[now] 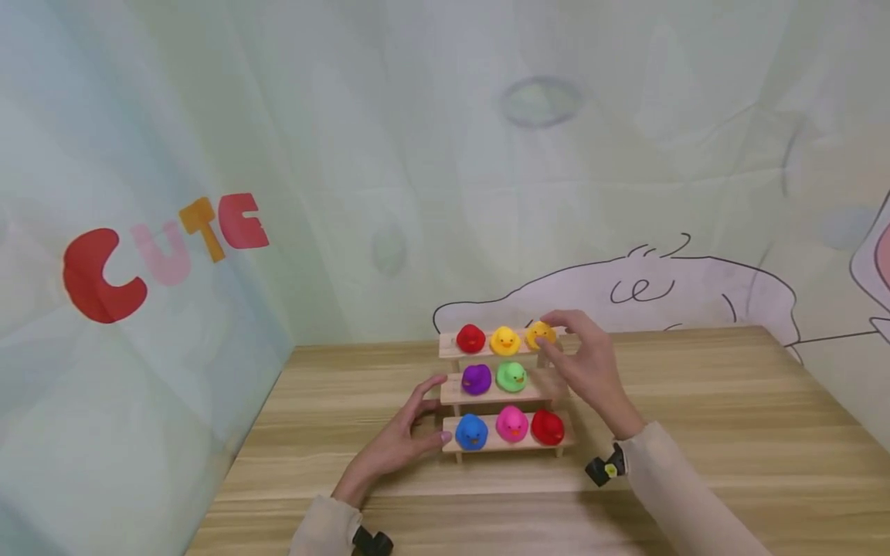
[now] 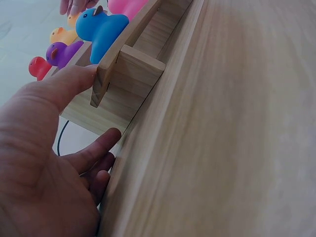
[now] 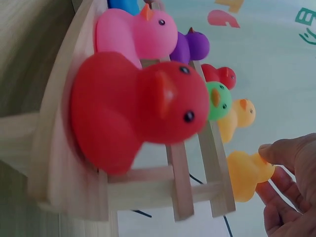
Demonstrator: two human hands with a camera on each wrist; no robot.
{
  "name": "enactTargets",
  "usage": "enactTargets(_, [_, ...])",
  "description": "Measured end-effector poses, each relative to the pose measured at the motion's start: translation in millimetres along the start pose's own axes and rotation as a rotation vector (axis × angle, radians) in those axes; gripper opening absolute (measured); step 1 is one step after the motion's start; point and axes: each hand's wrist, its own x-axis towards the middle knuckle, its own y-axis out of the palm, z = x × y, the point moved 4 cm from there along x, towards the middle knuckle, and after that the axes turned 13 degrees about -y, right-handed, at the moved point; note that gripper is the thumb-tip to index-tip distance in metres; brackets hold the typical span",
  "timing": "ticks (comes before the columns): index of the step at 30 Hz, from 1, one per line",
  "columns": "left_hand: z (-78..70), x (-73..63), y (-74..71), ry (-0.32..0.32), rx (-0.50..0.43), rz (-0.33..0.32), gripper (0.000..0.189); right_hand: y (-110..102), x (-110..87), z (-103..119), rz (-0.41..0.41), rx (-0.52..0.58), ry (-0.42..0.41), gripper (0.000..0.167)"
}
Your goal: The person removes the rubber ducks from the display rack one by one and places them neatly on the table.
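A three-tier wooden rack (image 1: 499, 399) holds small rubber ducks. My right hand (image 1: 587, 363) pinches a yellow-orange duck (image 1: 538, 333) by its head at the right end of the top tier, beside a yellow duck (image 1: 505, 340) and a red duck (image 1: 470, 338). In the middle row sit a purple duck (image 1: 476, 379) and a green duck (image 1: 511, 377). Blue (image 1: 471, 432), pink (image 1: 512, 424) and red ducks (image 1: 548, 427) line the bottom tier. At the rack's left side, my left hand (image 2: 37, 143) rests its thumb against the bottom tier's end, its other fingers loosely extended.
The rack stands on a wood-grain table (image 1: 348, 386). Behind it hangs a pale cloth backdrop (image 1: 389, 154) with a line-drawn figure, and "CUTE" lettering (image 1: 167, 255) shows at the left. To the right of the green duck, a stretch of bare middle tier shows.
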Motion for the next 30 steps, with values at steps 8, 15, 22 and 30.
enactTargets(8, [0.0,1.0,-1.0,-0.005,0.007,0.001,0.083,-30,-6.4,-23,-0.068,-0.031,0.043,0.032])
enactTargets(15, [-0.6,0.4,0.5,0.007,0.004,0.005,0.084,-54,-22.2,-49,-0.083,-0.052,0.124,0.031])
enactTargets(22, [-0.7,0.9,0.4,0.009,0.008,0.002,0.084,-68,-44.7,-76,-0.091,-0.045,0.242,0.031])
enactTargets(30, [1.0,-0.1,0.0,0.034,0.019,0.005,0.085,-71,-73.8,-104,-0.008,0.005,0.381,0.034])
